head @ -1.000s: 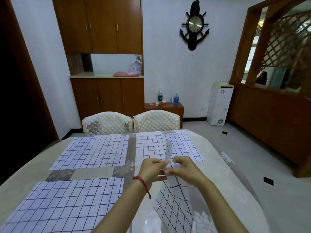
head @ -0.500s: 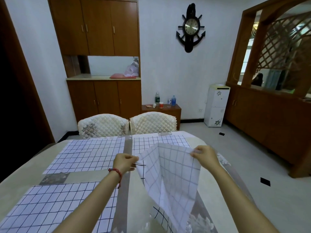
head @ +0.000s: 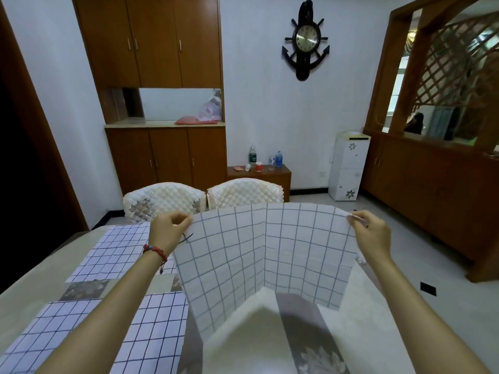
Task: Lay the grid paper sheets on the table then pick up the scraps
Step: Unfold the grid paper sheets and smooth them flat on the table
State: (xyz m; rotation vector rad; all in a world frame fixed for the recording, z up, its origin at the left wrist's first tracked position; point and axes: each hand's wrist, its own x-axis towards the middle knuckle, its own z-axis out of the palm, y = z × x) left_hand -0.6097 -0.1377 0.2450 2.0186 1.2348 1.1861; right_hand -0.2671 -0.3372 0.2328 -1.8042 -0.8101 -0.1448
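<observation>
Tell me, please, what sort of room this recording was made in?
Most likely a home dining room: a table with two quilted chairs at its far side, wooden cabinets along the wall, and an anchor-shaped wall clock.

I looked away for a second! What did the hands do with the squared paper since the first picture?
The left hand and right hand moved apart and up, opening the folded grid paper sheet until it hangs spread wide above the table. Each hand went on pinching a top corner; nothing was let go. The two grid sheets seen lying on the table stayed put, as did the chairs.
</observation>
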